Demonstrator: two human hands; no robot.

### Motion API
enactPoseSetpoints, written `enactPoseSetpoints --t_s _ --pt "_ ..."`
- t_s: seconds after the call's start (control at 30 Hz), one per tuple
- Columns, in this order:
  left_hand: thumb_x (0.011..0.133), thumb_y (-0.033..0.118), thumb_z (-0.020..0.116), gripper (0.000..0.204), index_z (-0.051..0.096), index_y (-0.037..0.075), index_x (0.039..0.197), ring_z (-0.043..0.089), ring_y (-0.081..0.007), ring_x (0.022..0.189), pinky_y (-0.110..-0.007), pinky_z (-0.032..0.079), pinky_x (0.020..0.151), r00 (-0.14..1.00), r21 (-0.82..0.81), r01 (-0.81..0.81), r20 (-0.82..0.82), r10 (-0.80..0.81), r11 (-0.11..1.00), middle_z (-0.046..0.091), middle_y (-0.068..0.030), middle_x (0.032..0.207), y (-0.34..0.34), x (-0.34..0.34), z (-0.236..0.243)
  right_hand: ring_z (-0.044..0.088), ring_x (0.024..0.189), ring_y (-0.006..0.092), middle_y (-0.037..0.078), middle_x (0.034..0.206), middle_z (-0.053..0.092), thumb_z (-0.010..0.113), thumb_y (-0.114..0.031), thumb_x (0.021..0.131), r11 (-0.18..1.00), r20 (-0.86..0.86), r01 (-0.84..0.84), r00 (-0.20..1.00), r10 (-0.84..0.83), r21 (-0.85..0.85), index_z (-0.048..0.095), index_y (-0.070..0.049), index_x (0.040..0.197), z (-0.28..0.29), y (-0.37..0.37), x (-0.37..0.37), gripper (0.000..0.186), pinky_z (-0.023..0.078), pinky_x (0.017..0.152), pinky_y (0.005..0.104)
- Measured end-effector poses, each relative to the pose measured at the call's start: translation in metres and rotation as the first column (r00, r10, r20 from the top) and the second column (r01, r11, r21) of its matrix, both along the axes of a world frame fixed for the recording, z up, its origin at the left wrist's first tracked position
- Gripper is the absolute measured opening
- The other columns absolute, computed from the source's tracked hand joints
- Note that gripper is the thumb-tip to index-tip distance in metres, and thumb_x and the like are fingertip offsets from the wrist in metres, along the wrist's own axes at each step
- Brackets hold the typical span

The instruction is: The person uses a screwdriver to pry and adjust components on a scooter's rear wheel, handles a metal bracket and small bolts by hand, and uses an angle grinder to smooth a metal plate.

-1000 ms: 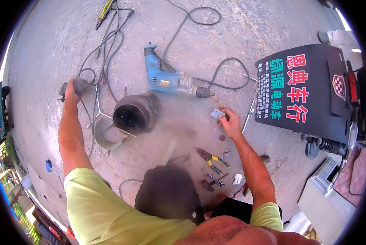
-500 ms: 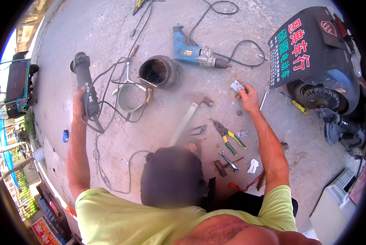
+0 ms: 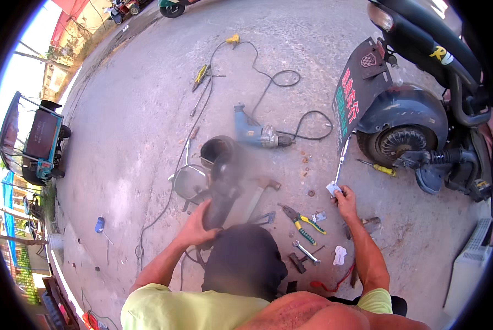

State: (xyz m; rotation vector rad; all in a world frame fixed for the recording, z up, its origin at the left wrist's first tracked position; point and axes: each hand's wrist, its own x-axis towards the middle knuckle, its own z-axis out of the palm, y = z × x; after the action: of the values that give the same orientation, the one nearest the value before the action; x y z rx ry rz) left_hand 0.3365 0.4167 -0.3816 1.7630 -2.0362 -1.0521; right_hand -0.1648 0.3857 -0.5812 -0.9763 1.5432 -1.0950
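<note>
My left hand [image 3: 196, 225] is closed round the dark body of an angle grinder [image 3: 220, 192], which is held upright in front of my knee and partly smeared by blur. Behind it stand a dark round metal pot [image 3: 211, 148] and a metal ring [image 3: 189, 181], both partly covered by the grinder. Out to the right, my right hand [image 3: 345, 201] pinches a small shiny metal plate [image 3: 332, 188] between thumb and fingers. Beside the grinder lies a hammer [image 3: 268, 183], its handle partly hidden.
A blue power drill [image 3: 255, 129] lies ahead with its cord. Pliers [image 3: 301, 221], a wrench [image 3: 307, 252], crumpled white paper [image 3: 340, 254] and a yellow screwdriver [image 3: 384, 168] lie on the ground. A scooter [image 3: 403, 118] stands at right, a three-wheeler [image 3: 40, 137] far left.
My left hand has brought the angle grinder from the far left in toward the middle. The right hand still holds the metal plate. The view has tilted up, showing more ground ahead.
</note>
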Motion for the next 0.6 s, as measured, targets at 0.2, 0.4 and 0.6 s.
enactPoseSetpoints --t_s 0.2,0.4,0.6 --pt "0.086 0.034 0.068 0.070 0.043 0.007 0.145 0.053 -0.0353 0.129 -0.043 0.042 0.106 0.907 0.279 0.419 -0.083 -0.413 0.864 0.052 -0.0209 0.141 -0.051 -0.100 0.007 0.059 0.060 0.0085 0.003 0.076 0.063 0.060 -0.015 0.094 0.997 -0.033 0.059 0.998 -0.057 0.054 0.065 0.001 0.099 0.007 0.004 -0.017 0.017 0.046 0.052 0.0268" --pt "0.082 0.026 0.071 0.065 0.048 0.004 0.138 0.058 -0.0385 0.119 -0.044 0.045 0.099 0.836 0.185 0.545 -0.196 -0.513 0.818 0.059 -0.0214 0.125 -0.024 -0.116 -0.043 0.060 0.062 0.0095 0.003 0.076 0.064 0.060 -0.015 0.095 0.997 -0.135 0.075 0.988 -0.072 0.021 0.064 0.002 0.102 -0.013 0.014 -0.038 0.018 0.047 0.056 0.0271" --pt "0.075 0.018 0.075 0.071 0.047 -0.003 0.137 0.056 -0.0403 0.117 -0.045 0.044 0.100 0.839 0.253 0.544 -0.168 -0.517 0.800 0.059 -0.0235 0.119 -0.037 -0.129 -0.017 0.060 0.062 0.0108 0.005 0.077 0.065 0.061 -0.015 0.094 0.988 -0.209 0.150 0.968 -0.140 0.034 0.065 0.003 0.102 -0.023 0.021 -0.045 0.020 0.047 0.057 0.0282"
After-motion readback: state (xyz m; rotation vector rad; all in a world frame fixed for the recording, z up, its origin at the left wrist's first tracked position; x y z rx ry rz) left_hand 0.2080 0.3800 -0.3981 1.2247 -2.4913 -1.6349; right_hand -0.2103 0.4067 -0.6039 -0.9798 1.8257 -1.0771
